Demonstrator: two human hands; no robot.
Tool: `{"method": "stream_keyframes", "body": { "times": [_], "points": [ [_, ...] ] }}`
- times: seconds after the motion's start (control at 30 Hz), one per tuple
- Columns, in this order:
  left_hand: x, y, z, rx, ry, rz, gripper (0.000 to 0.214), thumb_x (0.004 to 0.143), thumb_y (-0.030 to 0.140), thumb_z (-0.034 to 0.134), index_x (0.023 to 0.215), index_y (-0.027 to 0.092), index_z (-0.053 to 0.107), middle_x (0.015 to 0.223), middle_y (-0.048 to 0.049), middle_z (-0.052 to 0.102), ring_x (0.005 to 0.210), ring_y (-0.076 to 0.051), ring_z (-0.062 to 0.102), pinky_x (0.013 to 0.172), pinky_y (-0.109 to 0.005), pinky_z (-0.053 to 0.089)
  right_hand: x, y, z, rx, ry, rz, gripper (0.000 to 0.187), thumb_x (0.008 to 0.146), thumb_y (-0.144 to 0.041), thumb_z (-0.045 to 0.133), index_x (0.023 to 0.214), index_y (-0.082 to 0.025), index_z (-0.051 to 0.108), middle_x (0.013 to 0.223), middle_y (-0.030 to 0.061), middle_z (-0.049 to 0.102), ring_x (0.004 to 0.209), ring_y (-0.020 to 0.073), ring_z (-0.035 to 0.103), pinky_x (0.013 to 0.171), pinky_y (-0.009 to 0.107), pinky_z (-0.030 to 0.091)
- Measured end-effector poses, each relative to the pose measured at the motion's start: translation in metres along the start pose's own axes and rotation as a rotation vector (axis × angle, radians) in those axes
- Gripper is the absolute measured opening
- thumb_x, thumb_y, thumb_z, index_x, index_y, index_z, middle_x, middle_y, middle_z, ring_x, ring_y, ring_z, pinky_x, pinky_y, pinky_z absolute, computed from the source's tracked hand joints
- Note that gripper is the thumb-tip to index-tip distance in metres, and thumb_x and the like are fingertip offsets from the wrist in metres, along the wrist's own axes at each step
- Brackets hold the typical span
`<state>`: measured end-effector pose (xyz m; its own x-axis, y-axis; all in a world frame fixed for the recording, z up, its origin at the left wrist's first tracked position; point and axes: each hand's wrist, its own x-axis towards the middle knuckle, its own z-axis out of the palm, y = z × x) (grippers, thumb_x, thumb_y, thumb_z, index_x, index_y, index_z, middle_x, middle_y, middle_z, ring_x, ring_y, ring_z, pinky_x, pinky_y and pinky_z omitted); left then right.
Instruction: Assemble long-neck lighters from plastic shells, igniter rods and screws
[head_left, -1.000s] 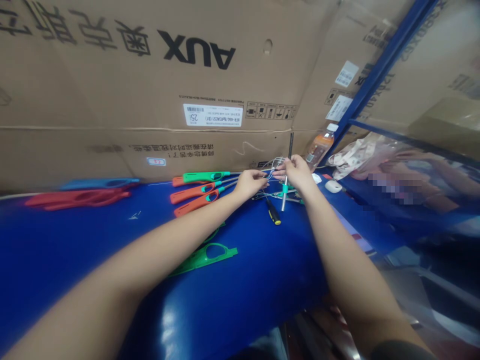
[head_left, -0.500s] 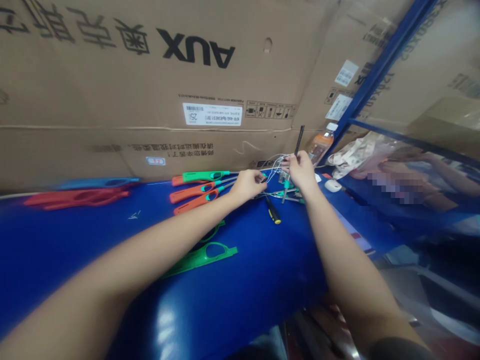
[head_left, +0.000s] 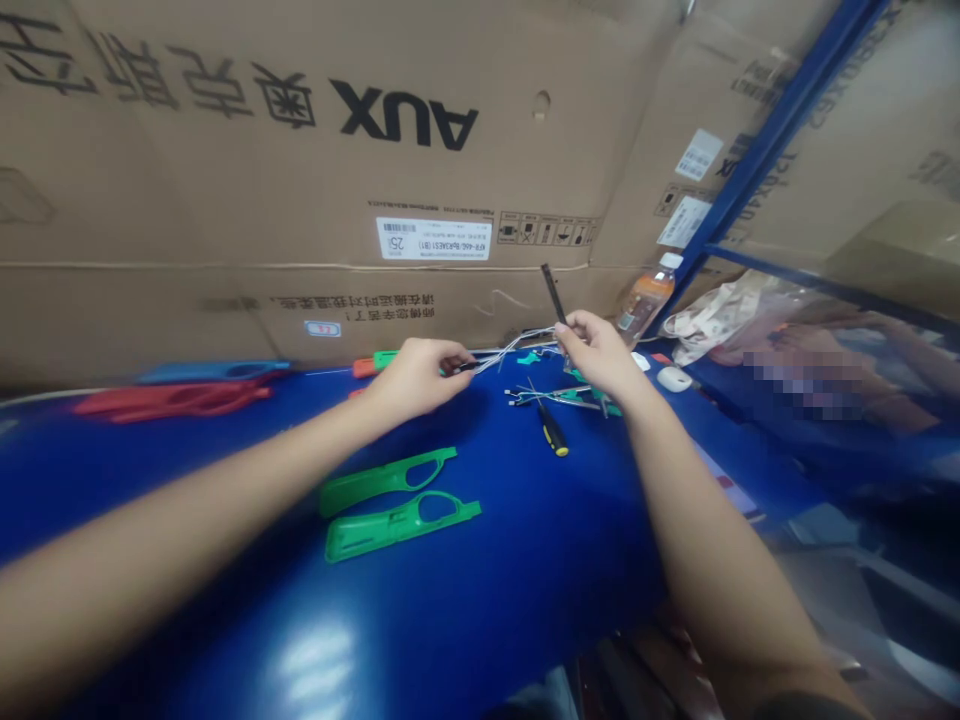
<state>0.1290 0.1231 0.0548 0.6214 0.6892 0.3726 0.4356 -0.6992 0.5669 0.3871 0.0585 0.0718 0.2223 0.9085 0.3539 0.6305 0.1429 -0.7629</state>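
Had left hand closed to a narrow pinch on one end of the white wires, with a small dark piece at the fingertips; too small to identify. Had right hand pinched narrow too, holding a thin dark rod tilted with upper end leaning left. Had wires strung across the gap between both hands, over the far side of the blue table. Couldn't tell about any joint to the rod: hidden by right fingers.

Saw metal rods with teal parts on the near side of right hand, and a black-and-yellow-handled tool just beside them, handle end pointing near. Spotted a loose teal piece under the wires. Counted two green shells lying side by side, on the near side of left hand. Found an orange handle partly hidden behind left hand. Found red shells at far left, with a blue shell just beyond, near the big cardboard box. Noted a white-capped bottle at far right, white rounded object nearby.
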Motion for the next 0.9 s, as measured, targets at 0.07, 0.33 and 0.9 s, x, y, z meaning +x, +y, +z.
{"method": "stream_keyframes", "body": {
  "times": [0.07,0.33,0.9],
  "points": [
    [-0.026,-0.008,-0.019,0.009,-0.002,-0.015,0.024,0.085,0.033,0.067,0.097,0.016,0.078,0.083,-0.0041,0.078,0.072,-0.018,0.069,0.068,-0.028,0.054,-0.01,-0.014,0.007,0.01,-0.099,-0.047,0.025,0.091,-0.041,0.055,0.077,-0.022,0.047,0.064,-0.0039,0.048,0.058,0.0122,0.042,0.056,0.026,0.035],
    [-0.14,-0.023,-0.066,0.206,-0.099,-0.038,0.026,0.094,0.04,0.059,0.106,0.022,0.074,0.103,-0.0042,0.076,0.091,-0.022,0.071,0.081,-0.034,0.056,-0.062,-0.063,0.047,-0.125,-0.533,-0.325,0.016,0.1,-0.032,0.05,0.091,-0.02,0.056,0.072,-0.0035,0.054,0.063,0.0116,0.046,0.062,0.026,0.036],
    [-0.18,-0.012,-0.027,0.213,-0.108,0.113,0.02,0.101,0.024,0.055,0.112,0.025,0.072,0.107,-0.0044,0.071,0.099,-0.022,0.06,0.084,-0.038,0.046,-0.103,-0.068,0.094,-0.301,-0.931,-0.473,0.026,0.099,-0.03,0.054,0.124,-0.022,0.053,0.12,0.0081,0.06,0.096,0.0201,0.062,0.083,0.033,0.05]
  ]
}}
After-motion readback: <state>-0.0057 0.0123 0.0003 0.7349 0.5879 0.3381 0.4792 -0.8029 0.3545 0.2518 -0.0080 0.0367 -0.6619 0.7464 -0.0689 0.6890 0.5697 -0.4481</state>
